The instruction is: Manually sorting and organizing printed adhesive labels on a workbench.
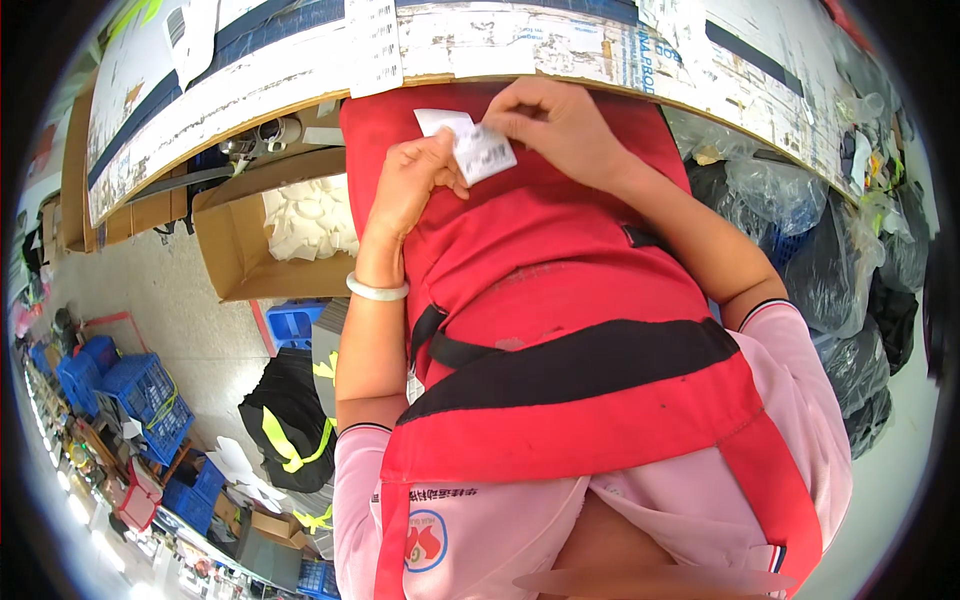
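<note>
Over the red apron [560, 230] on my lap, both of my hands hold a small white printed label [487, 155]. My left hand [415, 178] pinches its left side between thumb and fingers. The fingertips of my right hand [560, 125] are closed at its upper right corner. A white paper flap [442, 121] sticks up behind the label, beside my left thumb. I cannot tell whether the flap is part of the same label. A pale bangle [377, 289] circles my left wrist.
Just beyond my hands runs the edge of a worn, taped worktable [280, 95], with a strip of white labels [373, 50] on it. At left stands a cardboard box [235, 245] holding white pieces [310, 220]. Plastic bags [830, 260] crowd the right side. Blue crates [150, 400] stand farther left.
</note>
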Motion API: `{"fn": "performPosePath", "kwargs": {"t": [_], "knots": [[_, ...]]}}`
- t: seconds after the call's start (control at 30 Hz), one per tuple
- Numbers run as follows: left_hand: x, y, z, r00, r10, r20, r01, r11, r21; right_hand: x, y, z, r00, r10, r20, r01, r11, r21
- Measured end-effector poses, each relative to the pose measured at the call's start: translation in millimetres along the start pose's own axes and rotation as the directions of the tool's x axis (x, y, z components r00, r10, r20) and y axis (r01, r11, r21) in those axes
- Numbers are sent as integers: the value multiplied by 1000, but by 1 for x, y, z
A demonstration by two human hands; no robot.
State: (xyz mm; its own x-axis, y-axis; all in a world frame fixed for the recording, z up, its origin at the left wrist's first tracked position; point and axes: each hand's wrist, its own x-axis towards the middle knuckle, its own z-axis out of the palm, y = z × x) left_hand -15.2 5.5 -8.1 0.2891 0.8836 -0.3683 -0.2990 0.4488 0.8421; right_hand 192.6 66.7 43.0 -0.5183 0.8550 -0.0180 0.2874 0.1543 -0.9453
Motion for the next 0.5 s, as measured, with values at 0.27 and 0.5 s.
{"fn": "performPosePath", "kwargs": {"t": [0.27, 0.5], "knots": [[0, 10, 8, 998, -12, -55, 7, 997, -75, 37, -11, -44, 959, 283, -26, -283, 959, 19], [0, 7, 8, 997, -33, -68, 29, 998, -60, 55, -12, -47, 934, 359, 1, -354, 921, 163]]}}
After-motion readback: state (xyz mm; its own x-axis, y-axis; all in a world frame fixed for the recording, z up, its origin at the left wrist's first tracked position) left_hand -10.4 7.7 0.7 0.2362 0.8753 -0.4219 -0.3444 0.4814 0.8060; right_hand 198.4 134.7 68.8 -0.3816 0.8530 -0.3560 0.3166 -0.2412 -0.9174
